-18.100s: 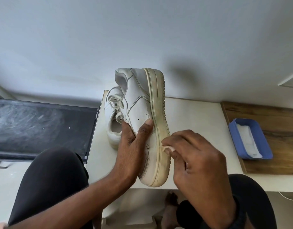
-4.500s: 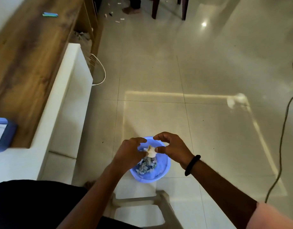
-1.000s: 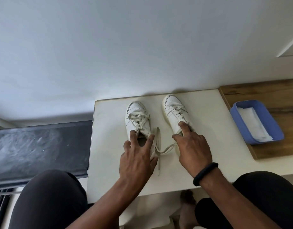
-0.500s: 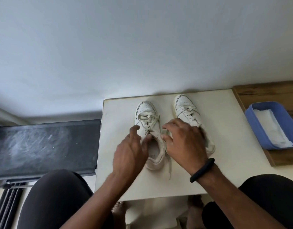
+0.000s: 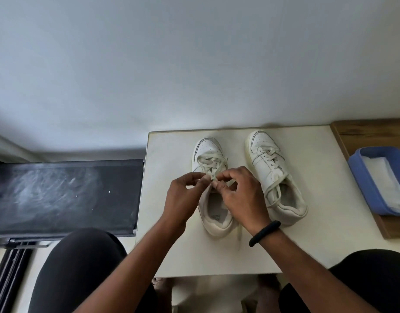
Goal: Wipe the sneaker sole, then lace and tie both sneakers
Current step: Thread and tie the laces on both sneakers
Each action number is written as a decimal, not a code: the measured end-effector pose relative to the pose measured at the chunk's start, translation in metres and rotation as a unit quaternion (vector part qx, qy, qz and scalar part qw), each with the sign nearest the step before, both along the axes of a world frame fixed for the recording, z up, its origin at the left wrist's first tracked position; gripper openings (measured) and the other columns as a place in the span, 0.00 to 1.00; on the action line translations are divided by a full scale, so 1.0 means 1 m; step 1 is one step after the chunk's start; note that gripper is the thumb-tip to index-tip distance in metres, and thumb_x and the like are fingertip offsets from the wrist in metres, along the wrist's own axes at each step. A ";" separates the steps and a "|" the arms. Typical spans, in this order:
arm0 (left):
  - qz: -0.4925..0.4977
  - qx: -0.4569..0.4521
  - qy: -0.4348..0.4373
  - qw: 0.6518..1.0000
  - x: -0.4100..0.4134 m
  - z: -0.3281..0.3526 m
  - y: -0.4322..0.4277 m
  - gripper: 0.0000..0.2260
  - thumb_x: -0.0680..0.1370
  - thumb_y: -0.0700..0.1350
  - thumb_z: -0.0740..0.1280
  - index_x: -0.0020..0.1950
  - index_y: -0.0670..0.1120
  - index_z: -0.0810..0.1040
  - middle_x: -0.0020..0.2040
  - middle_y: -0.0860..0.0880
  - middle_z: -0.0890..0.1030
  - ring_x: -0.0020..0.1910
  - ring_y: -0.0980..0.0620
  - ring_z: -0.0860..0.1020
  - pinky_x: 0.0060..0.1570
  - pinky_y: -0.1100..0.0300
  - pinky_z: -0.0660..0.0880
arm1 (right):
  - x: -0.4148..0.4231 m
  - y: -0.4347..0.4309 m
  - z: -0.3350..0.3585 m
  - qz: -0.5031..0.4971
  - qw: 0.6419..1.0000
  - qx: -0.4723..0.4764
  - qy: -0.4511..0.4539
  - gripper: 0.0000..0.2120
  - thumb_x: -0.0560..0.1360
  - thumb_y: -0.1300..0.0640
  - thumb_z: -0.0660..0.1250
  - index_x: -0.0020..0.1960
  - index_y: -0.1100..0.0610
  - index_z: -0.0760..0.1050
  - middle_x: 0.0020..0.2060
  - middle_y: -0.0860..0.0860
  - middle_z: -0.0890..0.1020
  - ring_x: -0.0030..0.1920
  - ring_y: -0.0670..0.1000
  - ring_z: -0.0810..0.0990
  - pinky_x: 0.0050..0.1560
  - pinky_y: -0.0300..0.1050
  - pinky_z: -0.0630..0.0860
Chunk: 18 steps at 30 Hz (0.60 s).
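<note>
Two white sneakers stand upright side by side on a cream table (image 5: 172, 245), toes toward the wall. Over the tongue of the left sneaker (image 5: 208, 150) my left hand (image 5: 183, 197) and my right hand (image 5: 241, 197) meet, each pinching part of its cream lace (image 5: 211, 175). One loose lace end (image 5: 239, 233) trails past the heel toward the table's front. The right sneaker (image 5: 271, 168) stands untouched, its lace threaded partway and lying slack over the opening.
A blue tray (image 5: 361, 177) holding white wipes sits on a wooden counter (image 5: 370, 132) to the right. A dark dusty panel (image 5: 63, 195) lies left of the table. A plain wall stands right behind the sneakers. My knees flank the table's front edge.
Both hands have come together over the left sneaker's tongue and taken hold of its lace. Earlier one sneaker's sole was being wiped, then the wipe was dropped into a blue bin on the floor.
</note>
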<state>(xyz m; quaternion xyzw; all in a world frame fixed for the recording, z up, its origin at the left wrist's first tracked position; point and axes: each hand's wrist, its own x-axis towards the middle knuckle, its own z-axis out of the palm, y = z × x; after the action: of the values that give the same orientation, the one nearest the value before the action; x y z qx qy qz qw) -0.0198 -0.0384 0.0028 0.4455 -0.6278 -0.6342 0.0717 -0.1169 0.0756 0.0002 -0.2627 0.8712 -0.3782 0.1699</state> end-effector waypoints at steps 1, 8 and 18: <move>0.005 0.029 0.011 0.999 0.000 0.000 0.000 0.08 0.79 0.53 0.73 0.54 0.51 0.86 0.50 0.50 0.87 0.43 0.60 0.83 0.47 0.59 0.79 | 0.001 0.000 -0.001 -0.003 1.000 0.001 -0.002 0.06 0.76 0.50 0.73 0.51 0.50 0.80 0.50 0.45 0.78 0.47 0.45 0.78 0.46 0.37 0.75; 0.023 0.101 0.034 0.994 -0.004 0.007 0.011 0.08 0.81 0.46 0.72 0.46 0.43 0.86 0.37 0.51 0.85 0.35 0.60 0.82 0.35 0.67 0.76 | 0.003 -0.001 -0.004 -0.057 0.991 -0.045 -0.114 0.04 0.74 0.53 0.75 0.44 0.49 0.81 0.48 0.45 0.79 0.47 0.42 0.79 0.43 0.33 0.74; 0.074 0.143 0.063 0.985 -0.005 0.015 0.013 0.08 0.81 0.39 0.65 0.46 0.41 0.84 0.42 0.47 0.87 0.36 0.57 0.82 0.41 0.63 0.76 | 0.008 -0.004 0.006 -0.158 0.919 -0.221 -0.285 0.06 0.72 0.68 0.66 0.46 0.62 0.80 0.36 0.53 0.85 0.36 0.48 0.84 0.40 0.46 0.82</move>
<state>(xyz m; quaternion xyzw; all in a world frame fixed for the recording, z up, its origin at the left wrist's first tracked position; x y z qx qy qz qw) -0.0251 -0.0256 0.0180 0.4553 -0.4904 -0.7372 0.0938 -0.1093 0.0713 0.0060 -0.0340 0.7103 -0.6421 0.2864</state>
